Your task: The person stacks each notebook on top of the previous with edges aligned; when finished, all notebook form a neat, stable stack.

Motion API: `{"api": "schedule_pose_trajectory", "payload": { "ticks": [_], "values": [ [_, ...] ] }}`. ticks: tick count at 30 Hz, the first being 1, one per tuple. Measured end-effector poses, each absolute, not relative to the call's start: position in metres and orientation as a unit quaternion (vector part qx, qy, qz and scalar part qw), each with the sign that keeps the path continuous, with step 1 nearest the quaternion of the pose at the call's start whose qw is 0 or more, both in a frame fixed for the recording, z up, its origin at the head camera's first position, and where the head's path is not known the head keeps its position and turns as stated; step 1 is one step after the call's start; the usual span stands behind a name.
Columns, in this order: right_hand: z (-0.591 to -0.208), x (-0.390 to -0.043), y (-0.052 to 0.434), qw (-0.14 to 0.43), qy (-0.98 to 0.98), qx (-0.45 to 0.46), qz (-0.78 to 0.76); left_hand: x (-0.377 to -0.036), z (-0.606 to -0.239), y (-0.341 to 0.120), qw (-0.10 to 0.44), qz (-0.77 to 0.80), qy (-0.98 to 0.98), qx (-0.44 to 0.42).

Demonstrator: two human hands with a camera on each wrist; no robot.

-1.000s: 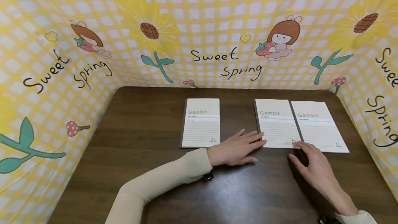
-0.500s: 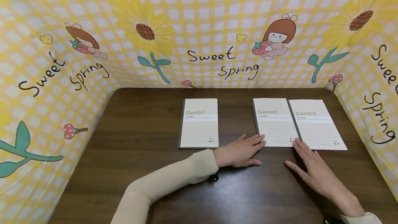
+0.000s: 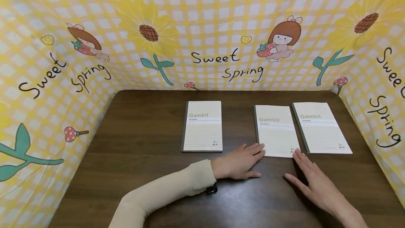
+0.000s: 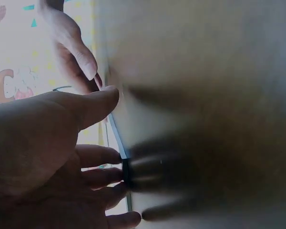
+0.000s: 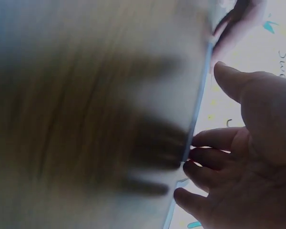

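Observation:
Three white "Gambit" notebooks with dark spines lie flat on the brown table in the head view. My left hand (image 3: 238, 163), palm down with fingers extended, touches the lower left corner of the middle notebook (image 3: 275, 135). At that notebook's lower right corner are the fingertips of my right hand (image 3: 316, 182), thumb spread away. The right wrist view shows the notebook's edge (image 5: 198, 105) close to the right hand's fingertips. The right notebook (image 3: 324, 134) stands a narrow gap away, slightly farther back. Left of the middle one, past a wider gap, lies the left notebook (image 3: 204, 131).
A yellow checked cloth (image 3: 177, 66) with flowers and cartoon figures walls the table (image 3: 142, 126) at the back and both sides. My left sleeve (image 3: 164, 185) crosses the table's front part, below the left notebook.
The middle notebook has slid toward me and slightly left, with both hands at its lower corners. It now sits lower than the other two, with a gap beside the right notebook.

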State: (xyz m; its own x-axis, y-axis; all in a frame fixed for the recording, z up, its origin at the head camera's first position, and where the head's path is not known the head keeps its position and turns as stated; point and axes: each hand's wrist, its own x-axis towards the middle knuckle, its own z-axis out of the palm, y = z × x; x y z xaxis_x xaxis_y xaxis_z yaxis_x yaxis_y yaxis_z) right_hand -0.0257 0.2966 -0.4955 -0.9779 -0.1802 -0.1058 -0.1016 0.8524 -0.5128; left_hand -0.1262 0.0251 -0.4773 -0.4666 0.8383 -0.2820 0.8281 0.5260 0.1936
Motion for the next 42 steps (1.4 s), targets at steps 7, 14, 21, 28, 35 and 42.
{"api": "schedule_pose_trajectory", "payload": {
  "ticks": [7, 14, 21, 28, 35, 42],
  "values": [
    [-0.489, -0.010, 0.283, 0.082, 0.966, -0.071, -0.236, -0.106, -0.475, 0.008, 0.172, 0.018, 0.853, 0.492],
    [-0.487, -0.005, 0.277, 0.071, 0.970, -0.072, -0.223, -0.101, -0.479, -0.003, 0.175, 0.065, 0.848, 0.496],
    [-0.484, -0.012, 0.283, -0.007, 0.957, -0.060, -0.283, -0.108, -0.483, 0.000, 0.170, 0.265, 0.857, 0.409],
    [-0.483, -0.017, 0.286, -0.013, 0.921, 0.037, -0.389, -0.109, -0.484, 0.002, 0.209, 0.458, 0.829, 0.243],
    [-0.487, -0.020, 0.293, 0.046, 0.847, 0.097, -0.521, -0.106, -0.488, 0.005, 0.250, 0.583, 0.761, 0.135],
    [-0.493, -0.025, 0.298, 0.074, 0.720, 0.117, -0.680, -0.103, -0.486, 0.012, 0.260, 0.690, 0.674, 0.040]
  ]
}}
